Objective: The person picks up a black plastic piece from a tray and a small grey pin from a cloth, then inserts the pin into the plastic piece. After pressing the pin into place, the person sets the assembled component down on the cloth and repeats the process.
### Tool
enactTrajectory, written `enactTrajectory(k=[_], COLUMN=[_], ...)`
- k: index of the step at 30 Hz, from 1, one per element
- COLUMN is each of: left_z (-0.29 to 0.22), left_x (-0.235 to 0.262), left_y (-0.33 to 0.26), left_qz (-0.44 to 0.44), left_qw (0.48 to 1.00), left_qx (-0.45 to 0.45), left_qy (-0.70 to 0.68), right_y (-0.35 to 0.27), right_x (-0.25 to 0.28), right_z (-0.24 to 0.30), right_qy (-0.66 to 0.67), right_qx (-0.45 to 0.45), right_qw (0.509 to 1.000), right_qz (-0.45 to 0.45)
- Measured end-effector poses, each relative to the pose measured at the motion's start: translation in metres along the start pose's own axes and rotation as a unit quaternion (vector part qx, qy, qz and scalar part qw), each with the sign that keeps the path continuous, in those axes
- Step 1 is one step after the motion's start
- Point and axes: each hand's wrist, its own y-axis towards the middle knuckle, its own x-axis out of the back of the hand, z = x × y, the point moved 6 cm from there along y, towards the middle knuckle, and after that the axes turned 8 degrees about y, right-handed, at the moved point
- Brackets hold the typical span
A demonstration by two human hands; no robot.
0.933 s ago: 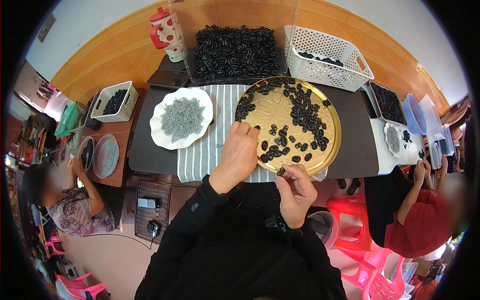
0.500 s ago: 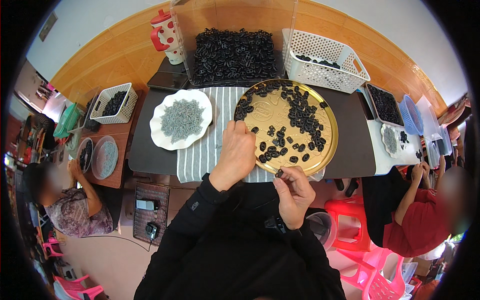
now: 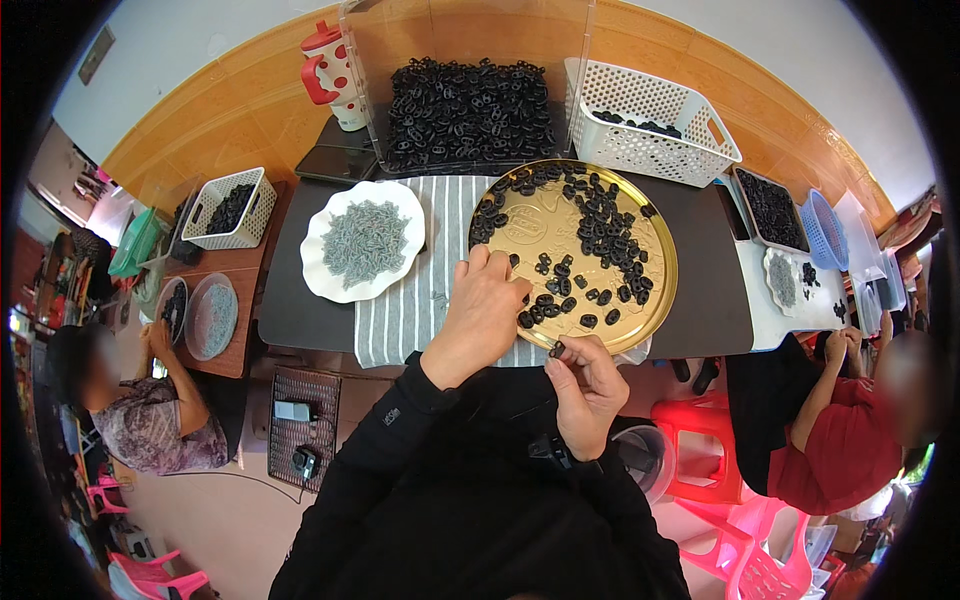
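— Left hand (image 3: pixel 487 303): position and grip?
— Palm down over the near-left rim of the round gold metal tray (image 3: pixel 655 300). Fingers curled together onto small black plastic pieces (image 3: pixel 545 307) under the fingertips. Whether any piece is actually clamped: cannot tell, hidden beneath the knuckles.

— Right hand (image 3: pixel 588 385)?
— Raised just off the tray's near edge, close beside the left wrist. Thumb and forefinger pinched shut on one small black plastic part (image 3: pixel 557 350), held just outside the rim.

— Loose stock on the tray?
— Scattered black pieces (image 3: pixel 600 225) beyond both hands, thickest toward the far right of the tray.

— Surroundings of the left hand?
— Grey-and-white striped cloth (image 3: pixel 405 310) just to its left, under the tray. Further left, a white scalloped plate heaped with small grey parts (image 3: pixel 362 240). Dark tabletop (image 3: pixel 285 300) beneath.

— Beyond the tray?
— Large heap of black rings in a clear-walled bin (image 3: pixel 465 100) straight ahead. White perforated plastic basket (image 3: pixel 650 125) ahead and to the right. Red-and-white spotted jug (image 3: pixel 335 75) ahead and to the left.

— Other persons?
— One seated far left (image 3: pixel 150 420), one in red far right (image 3: pixel 850 430), both well apart from the hands.
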Motion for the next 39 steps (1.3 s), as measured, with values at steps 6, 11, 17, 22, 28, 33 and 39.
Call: enactTrajectory(k=[6,11,17,22,28,33,39], left_z=[0.006,0.018,0.036,0.044,0.041,0.043,0.047], left_x=[-0.004,0.013,-0.013,-0.013,-0.002,0.0,-0.004], left_y=[0.002,-0.013,-0.057,-0.078,-0.085,-0.088,-0.091], left_qz=[-0.076,-0.059,0.046,0.032,0.078,0.056,-0.006], left_qw=[0.994,0.899,0.641,0.672,0.732,0.725,0.702], left_qx=[-0.03,0.097,0.23,0.235,0.212,0.196,0.161], left_qy=[-0.068,-0.423,-0.731,-0.701,-0.643,-0.658,-0.693], right_y=[0.0,0.0,0.0,-0.002,0.001,-0.005,-0.011], right_x=[0.0,-0.005,-0.023,-0.039,-0.052,-0.059,-0.067], right_z=[0.0,0.004,0.005,0.001,-0.002,-0.007,-0.018], right_qy=[0.01,-0.004,-0.021,-0.035,-0.043,-0.029,0.1], right_qx=[-0.005,0.011,0.012,0.005,0.023,-0.003,-0.102], right_qw=[1.0,1.0,0.999,0.998,0.997,0.997,0.987], right_qz=[-0.003,0.002,0.032,0.057,0.058,0.069,0.077])
